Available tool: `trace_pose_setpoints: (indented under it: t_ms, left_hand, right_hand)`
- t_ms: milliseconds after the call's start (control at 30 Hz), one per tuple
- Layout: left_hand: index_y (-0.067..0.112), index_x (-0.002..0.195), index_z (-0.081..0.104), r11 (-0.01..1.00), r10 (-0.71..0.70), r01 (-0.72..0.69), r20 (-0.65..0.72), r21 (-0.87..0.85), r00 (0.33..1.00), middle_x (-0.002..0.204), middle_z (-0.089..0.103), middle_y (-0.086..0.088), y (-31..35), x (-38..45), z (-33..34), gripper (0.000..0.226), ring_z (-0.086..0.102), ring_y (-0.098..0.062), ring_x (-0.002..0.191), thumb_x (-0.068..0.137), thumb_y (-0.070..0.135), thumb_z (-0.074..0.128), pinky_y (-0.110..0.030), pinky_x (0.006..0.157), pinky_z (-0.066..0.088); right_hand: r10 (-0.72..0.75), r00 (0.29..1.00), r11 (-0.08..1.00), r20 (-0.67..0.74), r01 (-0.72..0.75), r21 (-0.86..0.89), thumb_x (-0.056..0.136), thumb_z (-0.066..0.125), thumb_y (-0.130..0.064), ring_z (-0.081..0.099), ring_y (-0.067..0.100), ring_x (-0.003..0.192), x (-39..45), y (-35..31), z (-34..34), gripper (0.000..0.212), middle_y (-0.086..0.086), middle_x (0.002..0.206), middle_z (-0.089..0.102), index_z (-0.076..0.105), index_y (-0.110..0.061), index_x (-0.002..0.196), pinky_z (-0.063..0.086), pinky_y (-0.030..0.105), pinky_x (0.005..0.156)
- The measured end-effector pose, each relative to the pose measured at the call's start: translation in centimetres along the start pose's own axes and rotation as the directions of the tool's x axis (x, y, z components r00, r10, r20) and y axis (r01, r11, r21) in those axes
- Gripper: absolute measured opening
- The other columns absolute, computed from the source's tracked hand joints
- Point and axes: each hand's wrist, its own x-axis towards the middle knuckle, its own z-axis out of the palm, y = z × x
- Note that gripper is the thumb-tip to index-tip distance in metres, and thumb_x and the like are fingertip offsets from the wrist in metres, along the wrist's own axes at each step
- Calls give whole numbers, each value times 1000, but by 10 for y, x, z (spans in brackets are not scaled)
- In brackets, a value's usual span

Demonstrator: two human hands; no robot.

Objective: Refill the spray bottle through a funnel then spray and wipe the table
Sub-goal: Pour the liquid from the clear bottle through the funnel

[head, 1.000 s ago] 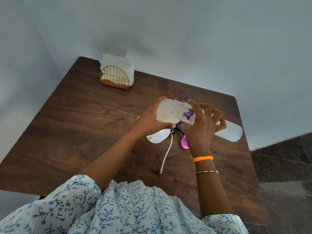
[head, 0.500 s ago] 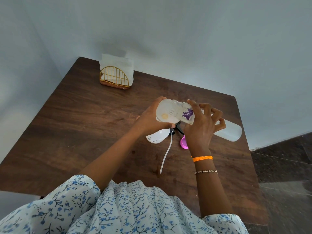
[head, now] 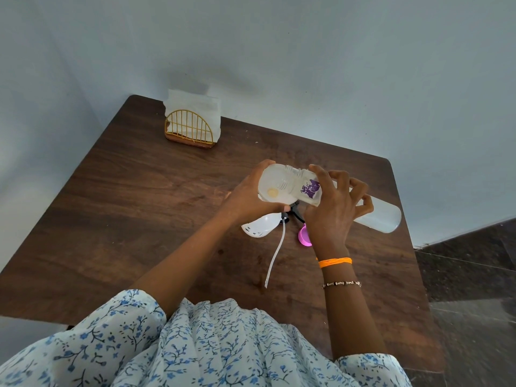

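Note:
My left hand point(head: 245, 195) grips the base end of a clear refill bottle point(head: 282, 187) with a purple label, held tipped on its side above the table. My right hand point(head: 335, 208) sits at that bottle's other end, thumb on the label and fingers curled round the frosted white spray bottle point(head: 381, 216), which sticks out to the right. Where the two bottles meet is hidden by my right hand, and no funnel shows. The white spray head point(head: 259, 226) with its dip tube point(head: 275, 255) lies on the table below my hands. A pink round piece point(head: 304, 236) lies beside my right wrist.
The dark wooden table point(head: 139, 219) stands in a corner against pale walls. A gold wire holder with white napkins point(head: 192, 127) stands at its far left. The table's right edge drops to a dark stone floor point(head: 469, 275).

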Motion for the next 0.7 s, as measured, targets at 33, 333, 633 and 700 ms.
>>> trace_pose_setpoints:
  t_ms: [33, 333, 633, 700]
  left_hand:
    - [38, 125, 26, 1000, 0, 0, 2, -1, 1000, 115, 36, 19, 0, 0, 0, 84, 42, 3, 96, 61, 38, 81, -11, 71, 32]
    - [39, 123, 26, 1000, -1, 1, 3, -7, 1000, 114, 36, 19, 1, 0, 0, 82, 42, 7, 95, 62, 37, 81, -9, 71, 31]
    - [35, 128, 26, 1000, -3, 3, 5, -8, 1000, 117, 36, 18, 0, 0, 0, 86, 43, 1, 99, 62, 37, 81, -13, 76, 34]
    - [35, 129, 25, 1000, -8, 8, 4, -4, 1000, 123, 39, 14, -1, 0, 0, 87, 41, -3, 104, 62, 37, 81, -16, 79, 36]
  right_hand:
    - [1, 1000, 1000, 0, -1, 1, 66, 72, 2, 32, 30, 123, 0, 0, 0, 68, 3, 126, 51, 55, -32, 122, 19, 46, 97]
    - [-3, 1000, 1000, 0, 3, -6, 64, 72, 3, 32, 29, 123, 0, -1, 0, 70, 2, 125, 51, 55, -34, 122, 20, 45, 95]
    - [0, 1000, 1000, -12, 0, 9, 64, 72, 5, 35, 31, 122, -1, -2, -1, 69, 4, 124, 53, 56, -32, 121, 21, 47, 96]
    - [3, 1000, 1000, -9, -3, 8, 64, 72, 5, 35, 30, 122, -1, -2, -1, 70, 3, 125, 52, 56, -32, 121, 21, 47, 96]
